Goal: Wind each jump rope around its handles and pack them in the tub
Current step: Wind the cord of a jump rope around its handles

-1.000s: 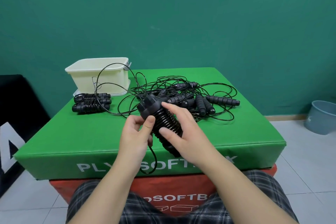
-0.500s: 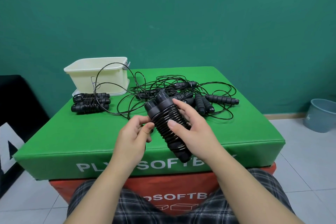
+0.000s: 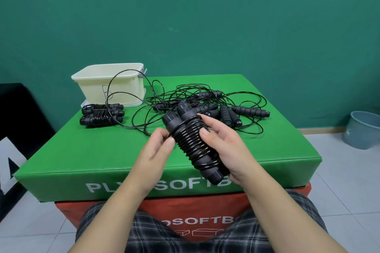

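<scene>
My right hand (image 3: pixel 224 148) grips a wound black jump rope (image 3: pixel 190 141), its cord coiled tightly around both handles, held tilted above the green box (image 3: pixel 82 150). My left hand (image 3: pixel 156 150) pinches the cord at the coil's upper left side. A cream tub (image 3: pixel 98 86) stands at the back left, on its lid. Two wound ropes (image 3: pixel 100 116) lie in front of the tub. A tangle of unwound ropes (image 3: pixel 205 104) with several black handles lies behind my hands.
The green soft box sits on a red box (image 3: pixel 205 222). A grey-blue bucket (image 3: pixel 362 131) stands on the tiled floor at the right. My legs in plaid trousers are at the bottom. A dark object stands at the far left.
The loose cord loop that hung below my left hand is gone, drawn onto the coil. My right hand has tilted the bundle so its lower end points toward me.
</scene>
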The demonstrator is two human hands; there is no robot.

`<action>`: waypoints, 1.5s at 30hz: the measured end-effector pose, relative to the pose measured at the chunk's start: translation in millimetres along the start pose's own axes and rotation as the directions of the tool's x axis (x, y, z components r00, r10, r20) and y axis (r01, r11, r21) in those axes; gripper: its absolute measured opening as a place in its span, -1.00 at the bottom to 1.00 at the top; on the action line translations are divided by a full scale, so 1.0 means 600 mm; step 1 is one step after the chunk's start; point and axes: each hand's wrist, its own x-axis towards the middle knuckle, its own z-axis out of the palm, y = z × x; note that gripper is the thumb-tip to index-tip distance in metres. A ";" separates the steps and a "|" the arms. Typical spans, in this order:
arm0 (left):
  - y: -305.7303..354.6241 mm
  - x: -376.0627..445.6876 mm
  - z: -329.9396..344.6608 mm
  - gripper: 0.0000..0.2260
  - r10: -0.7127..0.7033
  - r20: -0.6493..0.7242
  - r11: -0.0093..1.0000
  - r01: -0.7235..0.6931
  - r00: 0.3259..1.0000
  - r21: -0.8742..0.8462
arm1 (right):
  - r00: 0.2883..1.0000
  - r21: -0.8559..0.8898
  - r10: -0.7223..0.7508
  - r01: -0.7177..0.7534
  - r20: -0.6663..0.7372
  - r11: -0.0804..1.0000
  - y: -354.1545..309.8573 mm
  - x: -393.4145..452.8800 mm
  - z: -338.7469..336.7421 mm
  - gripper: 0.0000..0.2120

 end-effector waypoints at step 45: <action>0.021 0.006 0.034 -0.79 -0.095 -0.239 0.963 0.150 0.966 0.225 | 0.999 -0.733 -0.045 0.049 0.024 0.678 0.019 0.005 0.003 -0.28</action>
